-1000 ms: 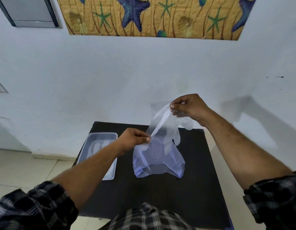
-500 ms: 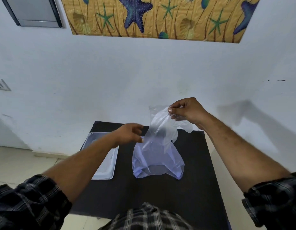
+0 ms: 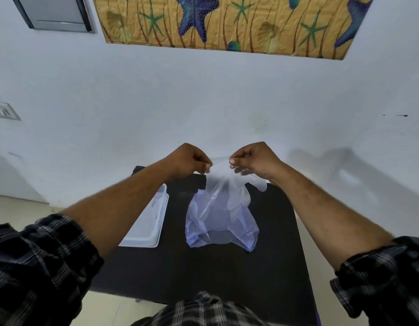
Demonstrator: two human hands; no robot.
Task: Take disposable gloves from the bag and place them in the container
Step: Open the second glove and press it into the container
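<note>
Above black table (image 3: 227, 274), both hands, left (image 3: 188, 161) and right (image 3: 255, 160), pinch a clear glove (image 3: 227, 184) over bag (image 3: 221, 222).

Black table (image 3: 227, 274), white container (image 3: 147, 228), plastic bag (image 3: 221, 222)

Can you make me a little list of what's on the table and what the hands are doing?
table: black table against a pale wall
bag: clear plastic bag standing on the table, its bottom resting down
glove: thin see-through glove hanging beside the bag's top, to the right
left hand: left hand pinching thin plastic above the bag
right hand: right hand pinching the same plastic, close to the left hand
container: white container left of the bag, partly hidden by the left arm
contents of container: cannot tell
</note>
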